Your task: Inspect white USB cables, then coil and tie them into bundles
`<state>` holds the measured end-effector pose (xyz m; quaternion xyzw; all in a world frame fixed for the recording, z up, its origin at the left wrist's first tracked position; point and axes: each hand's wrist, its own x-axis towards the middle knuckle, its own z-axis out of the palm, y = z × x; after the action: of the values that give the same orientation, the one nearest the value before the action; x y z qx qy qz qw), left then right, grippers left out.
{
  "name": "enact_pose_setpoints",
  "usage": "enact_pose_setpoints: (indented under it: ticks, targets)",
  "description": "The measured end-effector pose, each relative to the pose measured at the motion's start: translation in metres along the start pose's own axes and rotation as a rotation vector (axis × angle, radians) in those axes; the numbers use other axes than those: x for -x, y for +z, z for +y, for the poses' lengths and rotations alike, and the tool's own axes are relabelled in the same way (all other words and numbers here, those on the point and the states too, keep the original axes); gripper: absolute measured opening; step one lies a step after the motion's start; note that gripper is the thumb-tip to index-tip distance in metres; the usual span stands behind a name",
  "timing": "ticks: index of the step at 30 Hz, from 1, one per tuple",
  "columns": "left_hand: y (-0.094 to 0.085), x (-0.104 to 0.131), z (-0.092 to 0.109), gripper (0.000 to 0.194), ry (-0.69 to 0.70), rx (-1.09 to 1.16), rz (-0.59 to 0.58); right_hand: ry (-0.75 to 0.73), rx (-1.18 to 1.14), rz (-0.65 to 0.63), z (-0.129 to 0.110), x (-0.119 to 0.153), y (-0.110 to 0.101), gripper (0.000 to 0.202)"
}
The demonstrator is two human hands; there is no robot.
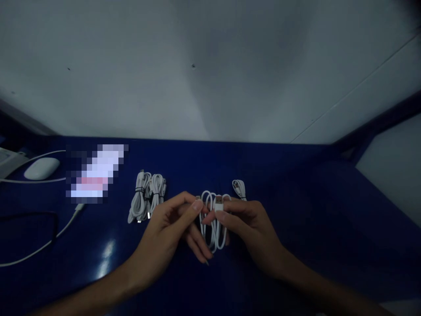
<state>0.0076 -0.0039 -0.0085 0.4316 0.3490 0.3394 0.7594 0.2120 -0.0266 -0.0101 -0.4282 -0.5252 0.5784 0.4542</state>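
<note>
Between my two hands a white USB cable (213, 226) hangs in loose coils above the blue desk. My left hand (177, 224) pinches one side of it near a small connector end, thumb against index finger. My right hand (245, 224) grips the other side, with the USB plug (219, 204) showing above its thumb. Left of my hands lie tied bundles of white cable (140, 195), bound with black ties. One more tied cable bundle (239, 188) rests just behind my right hand, partly hidden by it.
On the left lies a lit, pixelated phone-like screen (98, 171) with a white cord (69, 224) running from its lower end. A white rounded mouse (42, 169) sits farther left. A pale wall (131, 87) rises behind the blue desk (296, 193).
</note>
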Motion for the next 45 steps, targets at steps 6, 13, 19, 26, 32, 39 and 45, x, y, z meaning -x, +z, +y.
enact_pose_setpoints:
  ticks: [6, 13, 19, 26, 32, 39, 45]
  targets:
    - [0.005, 0.001, 0.010, 0.029, 0.061, -0.045, 0.010, -0.100, 0.049, 0.012, 0.001, -0.001, 0.002, 0.021]
    - [0.004, 0.005, 0.013, 0.026, 0.151, -0.038, 0.054, -0.108, 0.089, -0.021, -0.019, -0.004, 0.007, 0.021]
    - [0.002, 0.007, 0.021, 0.025, 0.201, -0.095, 0.089, -0.061, 0.119, -0.026, -0.039, -0.015, 0.015, 0.024]
    - [-0.001, 0.004, 0.020, 0.028, 0.165, -0.116, 0.103, -0.108, 0.024, 0.017, -0.016, -0.020, 0.015, 0.025]
    - [-0.002, 0.006, 0.017, 0.030, 0.132, -0.149, 0.099, -0.066, -0.032, -0.003, -0.014, -0.016, 0.012, 0.027]
    - [-0.004, 0.001, 0.020, 0.035, 0.070, -0.071, 0.083, -0.020, -0.035, 0.012, -0.009, -0.020, 0.012, 0.026]
    - [-0.007, 0.000, 0.018, 0.032, 0.048, -0.067, 0.065, 0.012, -0.023, 0.043, -0.010, -0.017, 0.011, 0.025]
